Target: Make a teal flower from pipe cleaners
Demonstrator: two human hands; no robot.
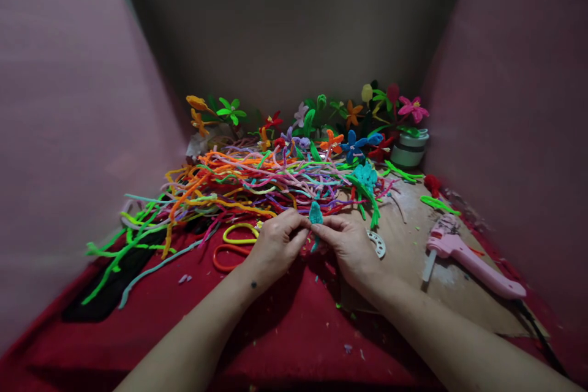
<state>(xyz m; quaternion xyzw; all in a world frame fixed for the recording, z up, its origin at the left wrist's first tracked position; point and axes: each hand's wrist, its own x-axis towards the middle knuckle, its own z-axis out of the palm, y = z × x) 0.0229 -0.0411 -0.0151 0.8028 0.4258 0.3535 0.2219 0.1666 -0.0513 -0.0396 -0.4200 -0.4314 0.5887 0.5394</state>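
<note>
Between my two hands stands a small teal pipe-cleaner petal (315,213), its rounded top showing above the fingertips and a short teal end below them. My left hand (281,237) pinches it from the left side. From the right, the thumb and fingers of my right hand (345,244) are closed on its base. Scissors (229,257) with one yellow and one red handle loop lie just left of my left hand, their blades hidden. Beside my right hand, a white disc with holes (377,245) is partly covered. A teal flower (365,177) with green stems lies beyond my hands.
A large heap of coloured pipe cleaners (248,177) spreads behind my hands. Finished flowers (351,146) stand along the back, near a white jar (410,148). On the cardboard (404,282) at right lies a pink glue gun (468,257) with its cord. Red cloth (275,331) covers the table.
</note>
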